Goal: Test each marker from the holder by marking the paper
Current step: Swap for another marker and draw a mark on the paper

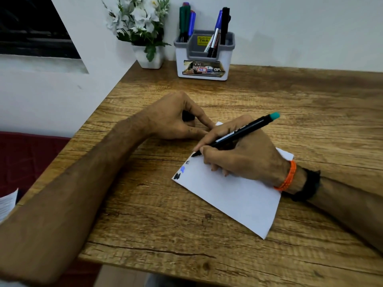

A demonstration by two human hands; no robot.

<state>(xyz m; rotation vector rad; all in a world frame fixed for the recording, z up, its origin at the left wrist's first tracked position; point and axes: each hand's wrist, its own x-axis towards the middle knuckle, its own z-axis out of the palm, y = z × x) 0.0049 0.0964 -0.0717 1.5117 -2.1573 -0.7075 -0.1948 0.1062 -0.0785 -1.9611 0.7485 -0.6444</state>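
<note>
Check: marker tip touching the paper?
Touching. Head view shows the marker tip meeting the paper edge, no visible gap, held by the right hand.

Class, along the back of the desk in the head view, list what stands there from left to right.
Flower pot → green marker → blue marker → second blue marker → black marker, all four in the holder.

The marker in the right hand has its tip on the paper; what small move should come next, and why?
Probably a short stroke. The right hand holds the marker tip-down at the paper's edge, just beyond the earlier marks; the left hand pins the paper and seems to hold the cap.
</note>
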